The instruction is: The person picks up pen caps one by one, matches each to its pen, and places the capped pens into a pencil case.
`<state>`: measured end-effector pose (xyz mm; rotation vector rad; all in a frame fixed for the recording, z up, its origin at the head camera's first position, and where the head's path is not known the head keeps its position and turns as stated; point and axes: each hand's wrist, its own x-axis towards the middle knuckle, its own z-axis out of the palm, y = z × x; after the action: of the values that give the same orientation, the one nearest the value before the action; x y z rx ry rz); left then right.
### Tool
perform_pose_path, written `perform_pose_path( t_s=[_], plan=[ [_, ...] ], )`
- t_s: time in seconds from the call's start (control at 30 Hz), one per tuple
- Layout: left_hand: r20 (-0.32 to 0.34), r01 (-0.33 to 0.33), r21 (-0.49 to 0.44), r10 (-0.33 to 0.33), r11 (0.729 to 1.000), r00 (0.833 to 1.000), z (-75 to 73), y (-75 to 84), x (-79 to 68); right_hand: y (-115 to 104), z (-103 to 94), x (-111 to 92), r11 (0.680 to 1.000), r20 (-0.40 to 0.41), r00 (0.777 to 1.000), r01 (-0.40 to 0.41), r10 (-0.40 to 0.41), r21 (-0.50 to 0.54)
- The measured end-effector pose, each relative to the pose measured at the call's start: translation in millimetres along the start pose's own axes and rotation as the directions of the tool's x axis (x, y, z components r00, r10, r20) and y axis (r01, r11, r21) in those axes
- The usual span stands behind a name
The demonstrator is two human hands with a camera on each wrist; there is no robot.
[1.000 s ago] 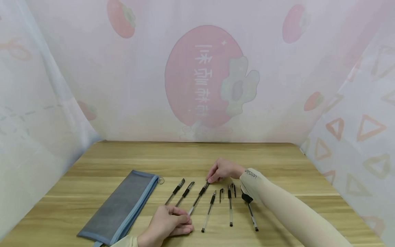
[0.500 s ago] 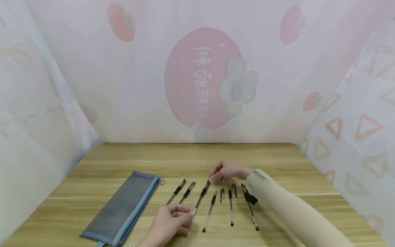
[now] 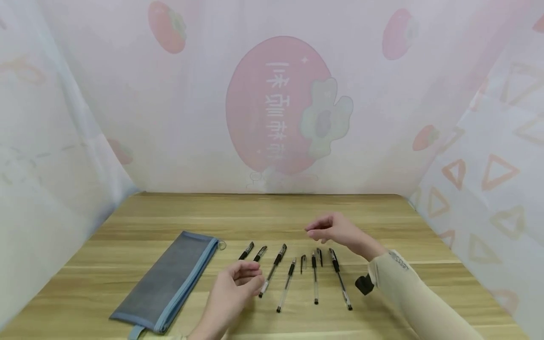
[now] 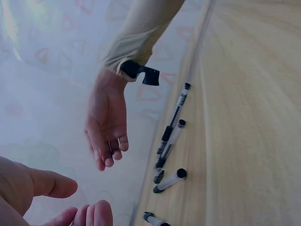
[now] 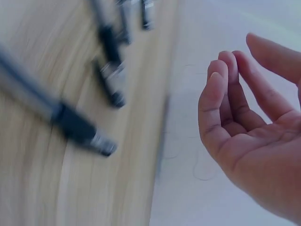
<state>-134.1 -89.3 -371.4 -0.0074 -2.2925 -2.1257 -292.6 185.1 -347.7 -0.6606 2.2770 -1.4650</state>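
Note:
My left hand (image 3: 235,285) hovers at the lower end of a capped gel pen (image 3: 278,260), its thumb and fingers apart with nothing between them in the left wrist view. Higher over the table, my right hand (image 3: 342,233) is raised above the pens, its fingers loosely bent and holding nothing in the right wrist view. Beside that capped pen lie an uncapped pen (image 3: 287,284), a loose black cap (image 3: 303,263), another uncapped pen (image 3: 315,278) with a cap (image 3: 319,257) next to its tip, and a capped pen (image 3: 340,276). My left hand partly hides two more pens (image 3: 246,250).
A grey mesh pencil case (image 3: 165,278) with blue zipper edging lies at the left of the wooden table (image 3: 272,212). Printed fabric (image 3: 191,118) encloses the back and sides. A black wrist mount (image 3: 364,284) sticks out from the right sleeve.
My right hand has let go of the capped pen's upper end and moved up and to the right. The left hand has come off that pen's lower end, leaving it lying on the table.

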Motion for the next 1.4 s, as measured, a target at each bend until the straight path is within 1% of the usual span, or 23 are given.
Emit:
perform_pose_path(
  t_s=[0.07,0.13,0.23,0.3,0.43,0.53,0.67,0.77,0.93,1.13,1.27,1.4],
  plan=[
    [-0.022,-0.006,0.02,0.006,1.0,1.0,2.2,3.0,-0.7,-1.5,0.5,-7.5,0.999,-0.031,1.0,-0.001,0.003,0.054],
    [-0.032,-0.024,0.049,0.025,0.999,0.999,4.4,4.9,-1.4,-2.6,1.4,-13.2,0.997,-0.053,0.999,-0.001,0.005,0.074],
    [-0.026,-0.045,0.102,0.048,0.994,0.998,6.4,5.6,-2.7,-2.7,3.4,-17.5,0.998,-0.069,0.998,0.008,-0.004,0.061],
    [-0.006,-0.065,0.132,0.067,0.989,0.998,7.3,4.3,-3.3,-1.5,4.7,-18.2,0.999,-0.07,0.997,0.015,-0.013,0.037],
    [0.058,-0.063,0.148,0.055,0.987,0.997,8.3,0.5,-2.8,1.8,5.5,-17.5,1.0,-0.037,0.999,0.023,-0.023,-0.013],
    [0.109,-0.053,0.131,0.039,0.99,0.993,9.3,-2.5,0.1,4.1,4.0,-15.5,0.998,-0.007,1.0,0.026,-0.027,-0.05],
    [0.157,-0.06,0.124,0.04,0.99,0.987,11.8,-6.2,4.6,5.7,0.3,-11.1,0.998,0.023,1.0,0.019,-0.018,-0.058],
    [0.179,-0.067,0.15,0.04,0.986,0.983,14.6,-9.8,7.5,8.6,-2.7,-7.3,0.999,0.047,0.999,0.006,-0.004,-0.052],
    [0.193,-0.06,0.209,0.019,0.976,0.981,19.8,-12.7,11.1,13.9,-5.9,-2.1,0.997,0.089,0.996,0.014,-0.007,-0.078],
    [0.214,-0.045,0.247,-0.009,0.968,0.977,28.9,-8.1,16.5,15.4,-5.9,2.7,0.992,0.129,0.991,0.038,-0.021,-0.124],
    [0.218,-0.041,0.27,-0.019,0.962,0.976,32.7,-7.8,19.7,16.6,-4.7,4.2,0.992,0.147,0.989,0.036,-0.019,-0.118],
    [0.208,-0.043,0.293,-0.02,0.955,0.978,33.2,-10.4,21.5,18.3,-4.3,4.2,0.994,0.153,0.988,0.029,-0.012,-0.105]
  ],
)
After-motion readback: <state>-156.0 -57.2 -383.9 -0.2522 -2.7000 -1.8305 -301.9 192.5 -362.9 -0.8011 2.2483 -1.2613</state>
